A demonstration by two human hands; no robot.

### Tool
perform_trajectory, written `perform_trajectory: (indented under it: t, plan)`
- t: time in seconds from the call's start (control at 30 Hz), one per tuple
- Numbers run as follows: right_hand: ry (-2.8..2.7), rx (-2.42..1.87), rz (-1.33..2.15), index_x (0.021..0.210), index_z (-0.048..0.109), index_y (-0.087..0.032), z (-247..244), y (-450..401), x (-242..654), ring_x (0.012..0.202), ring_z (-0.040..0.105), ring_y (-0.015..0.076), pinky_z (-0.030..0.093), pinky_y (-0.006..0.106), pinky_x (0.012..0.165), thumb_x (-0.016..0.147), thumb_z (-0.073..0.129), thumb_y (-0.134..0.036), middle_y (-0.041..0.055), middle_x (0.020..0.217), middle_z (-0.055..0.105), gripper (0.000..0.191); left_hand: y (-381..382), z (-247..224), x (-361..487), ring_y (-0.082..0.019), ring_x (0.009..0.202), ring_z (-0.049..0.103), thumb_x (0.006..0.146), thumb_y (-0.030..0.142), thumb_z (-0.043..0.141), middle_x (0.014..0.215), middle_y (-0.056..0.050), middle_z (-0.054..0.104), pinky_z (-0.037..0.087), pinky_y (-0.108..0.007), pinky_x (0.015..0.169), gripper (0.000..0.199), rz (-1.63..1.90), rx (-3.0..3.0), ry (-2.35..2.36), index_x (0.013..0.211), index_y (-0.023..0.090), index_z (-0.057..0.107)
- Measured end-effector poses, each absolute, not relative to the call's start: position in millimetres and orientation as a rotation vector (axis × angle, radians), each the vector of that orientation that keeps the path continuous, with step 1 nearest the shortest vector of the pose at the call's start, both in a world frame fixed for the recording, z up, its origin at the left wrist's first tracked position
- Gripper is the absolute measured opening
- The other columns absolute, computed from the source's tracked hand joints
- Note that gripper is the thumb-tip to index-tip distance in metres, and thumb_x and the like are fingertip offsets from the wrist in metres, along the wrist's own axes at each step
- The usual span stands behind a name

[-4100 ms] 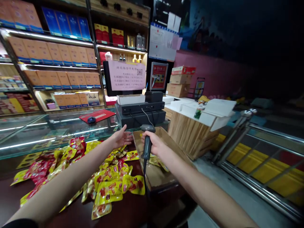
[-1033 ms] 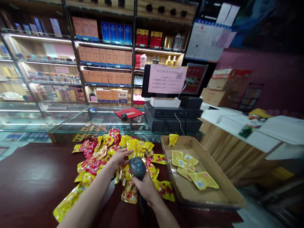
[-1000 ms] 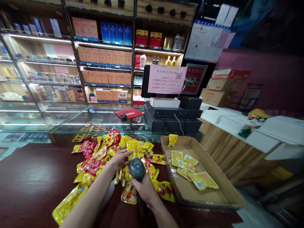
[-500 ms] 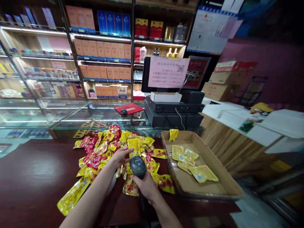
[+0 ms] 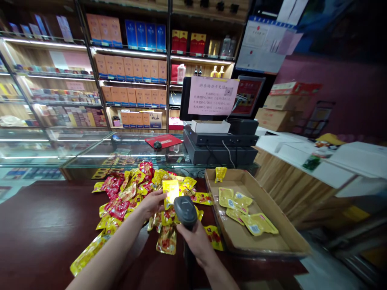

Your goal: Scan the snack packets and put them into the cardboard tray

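My left hand [image 5: 153, 203] is closed on the edge of a yellow snack packet [image 5: 170, 192], held up over the pile. Bright light from the scanner falls on the packet's face. In my right hand [image 5: 195, 237] is a black handheld barcode scanner [image 5: 186, 211], its head tilted toward that packet, a small gap between them. Around and beneath both hands spreads a heap of red and yellow snack packets [image 5: 119, 207]. To the right stands a shallow cardboard box [image 5: 272, 201] with several yellow packets [image 5: 256, 223] lying in it, and one packet [image 5: 221, 174] leaning at its far edge.
Behind the heap is a glass counter [image 5: 130, 151] with a red mat [image 5: 165, 141] and a computer mouse [image 5: 157, 144]. A monitor with a pink notice [image 5: 211, 96] stands on black equipment [image 5: 217, 155]. Lit shelves of boxed goods [image 5: 130, 68] line the back. The dark tabletop [image 5: 45, 217] extends left.
The scanner has moved slightly right and its light now shines on the packet in my left hand. The view has tilted up a little. The packets in the box have not moved.
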State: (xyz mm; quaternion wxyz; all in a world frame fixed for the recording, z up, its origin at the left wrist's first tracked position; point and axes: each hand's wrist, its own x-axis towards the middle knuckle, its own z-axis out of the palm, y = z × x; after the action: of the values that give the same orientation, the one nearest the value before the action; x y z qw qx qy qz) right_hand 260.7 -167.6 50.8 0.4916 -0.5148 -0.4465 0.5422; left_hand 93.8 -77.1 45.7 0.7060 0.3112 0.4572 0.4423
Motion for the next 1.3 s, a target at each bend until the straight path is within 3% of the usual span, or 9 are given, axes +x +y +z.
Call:
perform_trajectory:
  t: [0.07, 0.2, 0.33, 0.43, 0.57, 0.83, 1.13, 1.23, 1.3]
  plan:
    - [-0.974, -1.238, 1.312, 0.082, 0.066, -0.015, 66.6, -167.5, 273.7, 0.080, 0.059, 0.0171, 0.045, 0.027, 0.075, 0.057, 0.069, -0.021, 0.0033, 0.085, 0.069, 0.026, -86.3, 57.7, 94.5, -0.012, 0.058, 0.062, 0.062, 0.020, 0.079, 0.078, -0.004, 0.070, 0.048, -0.019, 0.049, 0.026, 0.922, 0.733, 0.980, 0.082, 0.015, 0.065]
    - [-0.798, -1.151, 1.620, 0.080, 0.065, -0.015, 99.0, -166.0, 303.1, 0.071, 0.060, 0.0150, 0.047, 0.024, 0.066, 0.054, 0.069, -0.017, 0.0021, 0.075, 0.066, 0.026, -104.4, 91.0, 102.8, -0.015, 0.066, 0.065, 0.068, 0.026, 0.075, 0.083, -0.007, 0.070, 0.052, -0.024, 0.060, 0.024, 0.741, 0.742, 0.914, 0.086, 0.015, 0.064]
    - [-0.686, -1.050, 1.819, 0.078, 0.063, -0.017, 115.7, -167.3, 335.9, 0.065, 0.063, 0.0157, 0.049, 0.026, 0.062, 0.057, 0.065, -0.014, 0.0011, 0.072, 0.064, 0.022, -111.7, 121.2, 124.6, -0.025, 0.084, 0.068, 0.080, 0.052, 0.057, 0.088, -0.013, 0.070, 0.052, -0.036, 0.077, 0.043, 0.495, 0.667, 0.754, 0.097, 0.014, 0.063]
    - [-0.694, -1.011, 1.776, 0.078, 0.062, -0.016, 122.6, -168.8, 365.2, 0.067, 0.064, 0.0162, 0.052, 0.029, 0.067, 0.058, 0.064, -0.010, 0.0005, 0.070, 0.063, 0.021, -107.2, 136.1, 154.5, -0.029, 0.096, 0.065, 0.079, 0.061, 0.049, 0.094, -0.016, 0.068, 0.049, -0.039, 0.083, 0.055, 0.432, 0.680, 0.684, 0.103, 0.013, 0.061]
    - [-0.666, -1.039, 1.598, 0.079, 0.064, -0.014, 134.5, -165.7, 413.7, 0.073, 0.065, 0.0182, 0.053, 0.032, 0.072, 0.057, 0.065, -0.009, 0.0039, 0.077, 0.066, 0.023, -87.2, 150.5, 213.4, -0.028, 0.097, 0.064, 0.082, 0.065, 0.039, 0.103, -0.020, 0.065, 0.047, -0.038, 0.085, 0.066, 0.402, 0.750, 0.625, 0.109, 0.008, 0.059]
    - [-0.503, -1.163, 1.327, 0.082, 0.066, -0.015, 125.1, -145.7, 485.4, 0.069, 0.062, 0.0138, 0.051, 0.025, 0.065, 0.062, 0.065, -0.014, 0.0039, 0.079, 0.068, 0.021, -39.1, 147.3, 300.8, -0.033, 0.112, 0.053, 0.083, 0.066, 0.032, 0.124, -0.026, 0.049, 0.046, -0.045, 0.087, 0.076, 0.467, 0.717, 0.760, 0.127, 0.005, 0.043]
    - [-0.575, -1.030, 1.695, 0.088, 0.067, -0.015, 113.9, -147.6, 418.1, 0.107, 0.060, 0.0210, 0.048, 0.030, 0.089, 0.060, 0.064, -0.012, 0.0085, 0.107, 0.067, 0.028, -59.4, 120.1, 175.8, -0.028, 0.095, 0.063, 0.079, 0.061, 0.050, 0.108, -0.019, 0.061, 0.049, -0.040, 0.083, 0.061, 0.553, 0.610, 0.855, 0.109, 0.008, 0.055]
    - [-0.626, -0.997, 1.774, 0.091, 0.067, -0.017, 107.0, -148.7, 376.6, 0.108, 0.059, 0.0205, 0.047, 0.029, 0.089, 0.060, 0.065, -0.013, 0.0073, 0.110, 0.066, 0.031, -79.7, 110.2, 125.3, -0.029, 0.098, 0.063, 0.079, 0.060, 0.051, 0.105, -0.018, 0.064, 0.049, -0.040, 0.085, 0.059, 0.615, 0.564, 0.910, 0.109, 0.009, 0.057]
    - [-0.654, -1.005, 1.768, 0.087, 0.067, -0.017, 95.2, -149.0, 349.0, 0.099, 0.062, 0.0193, 0.049, 0.027, 0.083, 0.060, 0.066, -0.014, 0.0061, 0.103, 0.068, 0.028, -94.1, 100.1, 96.4, -0.029, 0.102, 0.062, 0.079, 0.058, 0.052, 0.107, -0.019, 0.064, 0.049, -0.039, 0.086, 0.059, 0.653, 0.545, 0.924, 0.112, 0.009, 0.057]
